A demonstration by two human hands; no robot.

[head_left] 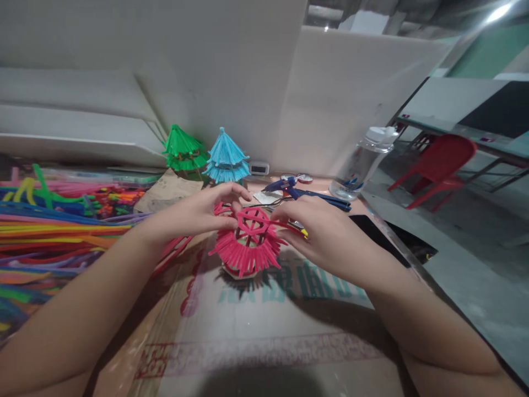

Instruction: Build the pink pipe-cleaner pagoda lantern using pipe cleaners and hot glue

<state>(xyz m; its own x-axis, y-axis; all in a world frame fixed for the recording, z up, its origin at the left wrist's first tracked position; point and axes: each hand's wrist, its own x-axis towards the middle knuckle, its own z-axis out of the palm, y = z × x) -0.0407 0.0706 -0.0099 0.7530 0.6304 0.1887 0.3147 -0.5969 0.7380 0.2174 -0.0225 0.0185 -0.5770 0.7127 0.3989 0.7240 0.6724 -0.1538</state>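
Observation:
In the middle of the head view stands a small pink pavilion model (248,259) made of pipe cleaners, with a fringed lower roof and an open hexagonal frame on top. My left hand (204,209) holds the frame's left side between thumb and fingers. From the right, my right hand (316,223) pinches a pink pipe cleaner (280,223) that runs to the hexagonal frame. Its fingertips are close to the frame's right corner. Part of the model's far side is hidden by the fingers.
Many coloured pipe cleaners (53,229) lie at left. Behind stand green (184,149) and blue (225,157) roofed models. A blue glue gun (283,183), a clear water bottle (363,165) and a black flat object (378,237) are at right. Printed cardboard (256,325) covers the table.

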